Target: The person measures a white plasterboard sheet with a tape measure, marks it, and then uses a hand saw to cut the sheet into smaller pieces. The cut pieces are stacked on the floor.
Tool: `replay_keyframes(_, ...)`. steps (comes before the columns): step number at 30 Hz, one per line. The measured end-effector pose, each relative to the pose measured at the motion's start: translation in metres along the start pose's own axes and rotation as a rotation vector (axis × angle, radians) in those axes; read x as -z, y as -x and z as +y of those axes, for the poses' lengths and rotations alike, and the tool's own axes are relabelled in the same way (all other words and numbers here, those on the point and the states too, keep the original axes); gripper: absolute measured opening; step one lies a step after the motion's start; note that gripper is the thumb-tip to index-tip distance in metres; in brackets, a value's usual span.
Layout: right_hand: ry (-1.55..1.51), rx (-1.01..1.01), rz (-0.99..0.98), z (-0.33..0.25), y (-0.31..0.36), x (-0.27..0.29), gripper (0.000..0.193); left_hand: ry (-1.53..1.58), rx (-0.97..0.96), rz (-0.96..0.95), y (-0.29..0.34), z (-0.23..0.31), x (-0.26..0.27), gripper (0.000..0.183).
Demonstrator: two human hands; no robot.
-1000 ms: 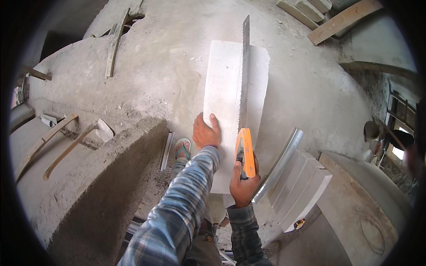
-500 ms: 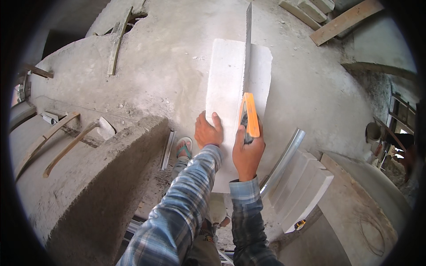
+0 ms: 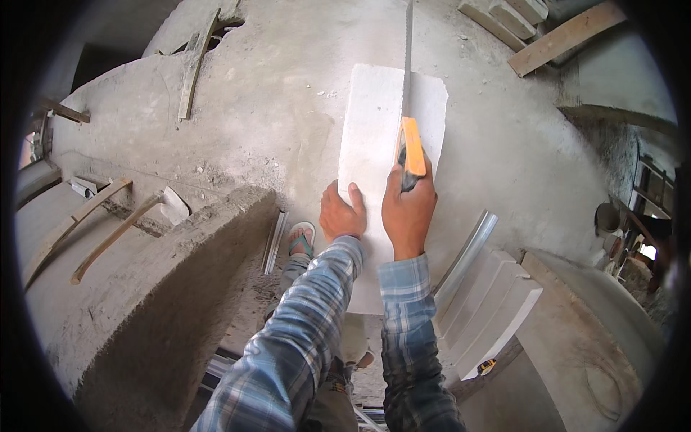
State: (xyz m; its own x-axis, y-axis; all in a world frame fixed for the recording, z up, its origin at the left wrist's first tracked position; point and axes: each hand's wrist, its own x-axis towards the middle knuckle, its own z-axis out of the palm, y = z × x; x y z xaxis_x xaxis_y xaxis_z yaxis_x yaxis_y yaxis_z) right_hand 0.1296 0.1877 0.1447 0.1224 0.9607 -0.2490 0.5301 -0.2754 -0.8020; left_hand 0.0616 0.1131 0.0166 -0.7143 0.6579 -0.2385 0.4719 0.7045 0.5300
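The white block (image 3: pixel 368 129) is laid flat on the grey surface (image 3: pixel 281 93); its left edge is pressed by the left hand (image 3: pixel 342 214), thumb spread wide, probably to keep it still. The saw (image 3: pixel 412 137) is gripped round its orange handle by the right hand (image 3: pixel 409 212), probably for good steering.

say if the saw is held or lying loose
Held: the right hand has its grip closed around the orange handle of the saw, which extends beyond the far end of the white block.
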Motion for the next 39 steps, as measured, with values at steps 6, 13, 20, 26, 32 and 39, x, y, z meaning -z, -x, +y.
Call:
replay_keyframes(6, -0.037, 0.051, 0.068, 0.02, 0.104, 0.022, 0.034, -0.011, 0.02, -0.002, -0.004, -0.011, 0.007, 0.046)
replay_keyframes(13, -0.024, -0.036, -0.005, 0.01, 0.008, 0.001, 0.033, 0.016, 0.011, -0.035, -0.002, -0.002, 0.004, 0.046)
replay_keyframes(20, -0.024, 0.047, 0.054, 0.032, 0.114, 0.017, 0.039, 0.013, -0.016, 0.025, -0.007, -0.008, 0.008, 0.045)
replay_keyframes(26, -0.086, -0.101, 0.003, 0.016, 0.02, 0.0, 0.036, 0.004, 0.005, -0.012, 0.0, 0.001, 0.006, 0.048)
replay_keyframes(32, -0.037, 0.109, 0.081, 0.051, 0.123, 0.009, 0.038, -0.01, 0.03, -0.003, -0.005, -0.008, 0.008, 0.048)
replay_keyframes(39, -0.01, -0.136, -0.042, 0.03, 0.044, 0.001, 0.041, 0.011, 0.03, -0.04, 0.0, 0.002, 0.005, 0.048)
